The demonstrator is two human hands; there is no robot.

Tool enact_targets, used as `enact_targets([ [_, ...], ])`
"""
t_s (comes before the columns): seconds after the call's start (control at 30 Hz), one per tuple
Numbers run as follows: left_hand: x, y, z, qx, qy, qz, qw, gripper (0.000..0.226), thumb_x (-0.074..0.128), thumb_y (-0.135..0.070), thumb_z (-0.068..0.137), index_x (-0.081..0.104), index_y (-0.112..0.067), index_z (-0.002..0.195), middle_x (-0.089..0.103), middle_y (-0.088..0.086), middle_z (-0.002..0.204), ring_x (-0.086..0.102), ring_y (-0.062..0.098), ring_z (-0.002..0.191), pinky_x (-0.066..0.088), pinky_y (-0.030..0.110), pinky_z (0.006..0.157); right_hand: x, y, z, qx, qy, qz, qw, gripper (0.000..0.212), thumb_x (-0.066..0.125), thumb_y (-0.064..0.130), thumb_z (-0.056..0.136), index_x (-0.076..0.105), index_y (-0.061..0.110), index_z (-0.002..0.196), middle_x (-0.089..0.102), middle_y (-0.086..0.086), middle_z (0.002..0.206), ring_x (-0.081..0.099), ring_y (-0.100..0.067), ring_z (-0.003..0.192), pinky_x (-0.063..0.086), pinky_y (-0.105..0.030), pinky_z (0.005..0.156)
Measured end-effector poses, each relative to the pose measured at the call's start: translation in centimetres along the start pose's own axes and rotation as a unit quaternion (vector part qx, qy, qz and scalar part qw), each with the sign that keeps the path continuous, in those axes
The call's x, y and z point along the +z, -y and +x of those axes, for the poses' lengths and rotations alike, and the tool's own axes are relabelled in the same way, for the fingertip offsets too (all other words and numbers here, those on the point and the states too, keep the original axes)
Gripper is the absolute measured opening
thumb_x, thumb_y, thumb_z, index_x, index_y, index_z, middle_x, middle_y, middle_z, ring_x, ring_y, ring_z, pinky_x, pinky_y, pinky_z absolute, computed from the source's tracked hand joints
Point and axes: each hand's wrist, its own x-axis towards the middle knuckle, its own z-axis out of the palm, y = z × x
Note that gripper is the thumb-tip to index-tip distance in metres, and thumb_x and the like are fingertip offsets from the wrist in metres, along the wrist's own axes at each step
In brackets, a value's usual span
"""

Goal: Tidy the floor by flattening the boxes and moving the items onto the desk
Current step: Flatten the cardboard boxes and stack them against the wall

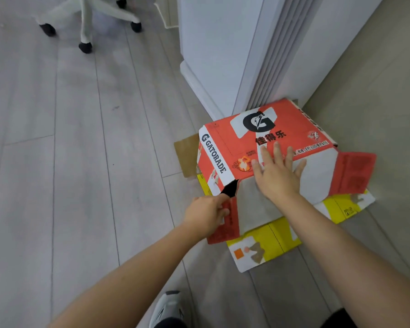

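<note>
Left grip [205,215] apparently pinching flap, Gatorade box [258,147] under right palm [276,174]

The big cardboard drink box [265,147] was orange-red with white patches. It had a large black letter G with a white lightning bolt in it, black writing under that, and a white strip down one side with black letters. Its side flap [355,172] was orange-red too. The flat cardboard box [270,240] under it was bright yellow and white, with a small orange square. A plain brown cardboard piece [186,157] peeked out beside them. The wooden plank floor [69,150] was pale grey with thin lines. The chair base [88,17] was white with black wheels.
</note>
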Motion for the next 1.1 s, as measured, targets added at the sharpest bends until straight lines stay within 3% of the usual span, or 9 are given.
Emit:
enact_targets([
  [0.1, 1.3, 1.0, -3.0, -0.044, 0.016, -0.047, 0.998, 0.022, 0.052, -0.036, 0.1, 0.066, -0.021, 0.108, 0.073, 0.001, 0.102, 0.067, 0.024, 0.096, 0.052, 0.034, 0.075, 2.7, 1.1, -0.9, -0.015, 0.028, -0.025, 0.999, 0.063, 0.003, 0.062, 0.096, -0.003, 0.037, 0.154, -0.011, -0.001, 0.164, -0.015, -0.037, 0.148, 0.002, -0.064, 0.116],
  [0.2, 2.9, 1.7, -5.5, -0.071, 0.075, -0.249, 0.963, 0.04, 0.038, -0.053, 0.103, 0.063, -0.035, 0.129, 0.073, -0.011, 0.109, 0.068, 0.007, 0.099, 0.055, 0.026, 0.086, 5.1, 1.1, -1.2, -0.009, 0.029, -0.006, 1.0, 0.063, 0.001, 0.063, 0.096, -0.012, 0.038, 0.152, -0.021, 0.0, 0.162, -0.021, -0.036, 0.147, 0.004, -0.062, 0.117],
  [0.3, 3.7, 3.7, -4.6, -0.165, 0.076, -0.471, 0.863, 0.036, 0.037, -0.031, 0.107, 0.062, -0.024, 0.133, 0.074, -0.006, 0.111, 0.07, 0.011, 0.101, 0.056, 0.028, 0.093, 5.8, 1.1, -0.3, -0.012, 0.017, 0.0, 1.0, 0.062, 0.002, 0.064, 0.096, -0.013, 0.04, 0.152, -0.019, 0.002, 0.162, -0.021, -0.034, 0.147, 0.002, -0.06, 0.118],
  [0.33, 4.0, 4.6, -4.0, -0.166, 0.077, -0.468, 0.864, 0.036, 0.04, -0.019, 0.106, 0.059, -0.021, 0.136, 0.074, -0.003, 0.111, 0.071, 0.012, 0.099, 0.057, 0.027, 0.091, 6.0, 1.1, 0.1, -0.013, 0.018, 0.0, 1.0, 0.062, 0.003, 0.064, 0.096, -0.012, 0.041, 0.152, -0.018, 0.002, 0.162, -0.021, -0.034, 0.147, 0.003, -0.06, 0.118],
  [0.5, 5.4, 8.5, -1.4, -0.022, 0.119, -0.096, 0.988, 0.063, 0.038, -0.01, 0.1, 0.034, -0.048, 0.15, 0.063, -0.005, 0.127, 0.063, 0.014, 0.108, 0.052, 0.028, 0.093, 8.0, 1.0, 0.2, -0.02, 0.031, -0.03, 0.999, 0.063, 0.005, 0.065, 0.096, -0.012, 0.042, 0.151, -0.02, 0.003, 0.162, -0.021, -0.033, 0.147, 0.002, -0.059, 0.118],
  [0.6, 5.6, 11.0, -0.6, -0.014, 0.091, 0.094, 0.991, 0.069, 0.042, -0.019, 0.101, 0.011, -0.054, 0.152, 0.054, 0.0, 0.119, 0.057, 0.025, 0.106, 0.051, 0.036, 0.083, 8.8, 1.0, 0.2, -0.02, 0.032, -0.039, 0.999, 0.062, 0.005, 0.064, 0.096, -0.013, 0.042, 0.151, -0.02, 0.002, 0.162, -0.021, -0.033, 0.147, 0.003, -0.057, 0.118],
  [0.73, 5.8, 12.0, -0.3, 0.055, 0.07, 0.178, 0.98, 0.08, 0.046, -0.023, 0.101, -0.008, -0.057, 0.15, 0.043, 0.002, 0.125, 0.045, 0.024, 0.116, 0.042, 0.038, 0.096, 10.5, 0.3, 0.3, 0.002, 0.111, -0.036, 0.993, 0.063, 0.015, 0.062, 0.097, -0.006, 0.041, 0.153, -0.015, 0.003, 0.163, -0.013, -0.035, 0.148, 0.007, -0.057, 0.119],
  [0.97, 7.1, 14.4, -0.4, -0.003, 0.035, 0.175, 0.984, 0.045, 0.051, -0.027, 0.099, 0.046, -0.037, 0.143, 0.049, -0.001, 0.127, 0.046, 0.025, 0.12, 0.043, 0.037, 0.097, 15.1, -2.3, -2.4, 0.015, 0.208, -0.034, 0.978, 0.068, 0.023, 0.064, 0.096, -0.012, 0.045, 0.151, -0.027, 0.004, 0.16, -0.017, -0.034, 0.148, 0.009, -0.06, 0.118],
  [1.1, 7.7, 15.5, -1.0, 0.005, -0.047, 0.148, 0.988, 0.044, 0.046, -0.034, 0.099, 0.049, -0.025, 0.142, 0.052, 0.001, 0.132, 0.048, 0.027, 0.124, 0.048, 0.044, 0.099, 16.9, -1.9, -2.7, 0.03, 0.237, -0.033, 0.97, 0.077, 0.025, 0.074, 0.09, -0.016, 0.046, 0.149, -0.029, 0.003, 0.159, -0.02, -0.036, 0.147, 0.005, -0.064, 0.115],
])
